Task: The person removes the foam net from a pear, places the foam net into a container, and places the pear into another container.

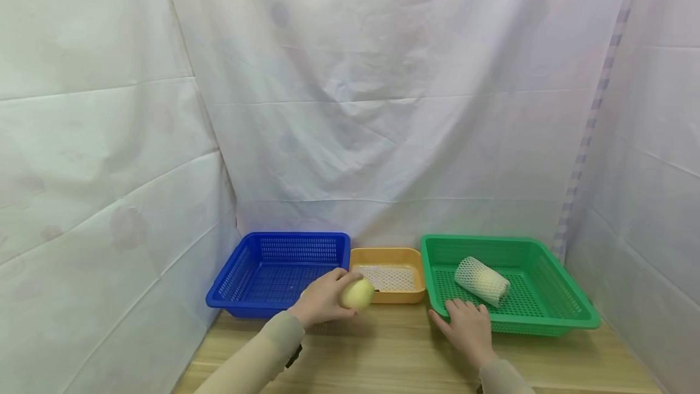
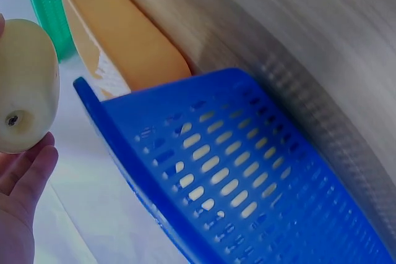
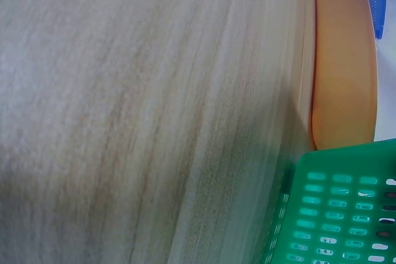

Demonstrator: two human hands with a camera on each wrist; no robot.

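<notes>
Blue basket [image 1: 257,311] farthest left; pale yellow showing through its slots [image 2: 229,187]. Next, my left hand [image 1: 324,300]: thumb and fingers curled round a pale yellow fruit [image 1: 358,294], held in the air before the orange tray [image 1: 396,298], where white foam netting [image 1: 387,277] lies. My right hand [image 1: 469,330] rests at the near rim of the green basket [image 1: 552,324], left corner; whether it clasps, cannot tell. Inside that basket, a netted fruit [image 1: 482,281], lying aslant.

Creased white fabric curtains [image 1: 383,138] with faint spots enclose three sides. A pale wood-grained tabletop [image 1: 394,351] lies below, softly lit.
</notes>
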